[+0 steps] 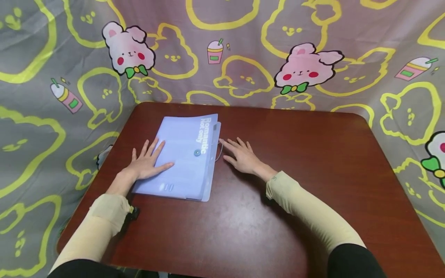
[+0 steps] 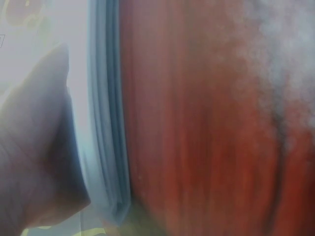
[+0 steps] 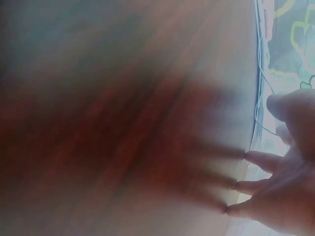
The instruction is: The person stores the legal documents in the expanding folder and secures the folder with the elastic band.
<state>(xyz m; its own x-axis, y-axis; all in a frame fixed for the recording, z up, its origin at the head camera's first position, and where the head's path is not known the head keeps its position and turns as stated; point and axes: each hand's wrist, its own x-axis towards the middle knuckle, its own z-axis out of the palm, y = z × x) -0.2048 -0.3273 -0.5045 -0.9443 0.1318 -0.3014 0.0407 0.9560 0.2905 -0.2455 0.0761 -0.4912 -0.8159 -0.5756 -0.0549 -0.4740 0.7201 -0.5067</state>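
Observation:
A pale lilac-blue expanding file folder (image 1: 180, 135) lies on the left part of the table, with white lettering and a round button (image 1: 197, 153) on its cover. My left hand (image 1: 144, 164) rests on the folder's left side, fingers spread. In the left wrist view, the layered edge of the folder (image 2: 103, 123) shows beside that hand (image 2: 34, 132). A thin cord (image 1: 219, 152) loops out from the folder's right edge. My right hand (image 1: 243, 156) is at this loop, fingers extended, index fingertip by the cord. The right wrist view shows the cord (image 3: 265, 73) running up to the thumb and index finger.
The brown wooden table (image 1: 313, 162) has rounded far corners. A grey curtain (image 1: 243, 42) with yellow outlines and pink rabbits hangs behind it and along the sides. A small black object (image 1: 133, 213) sits at the left wrist.

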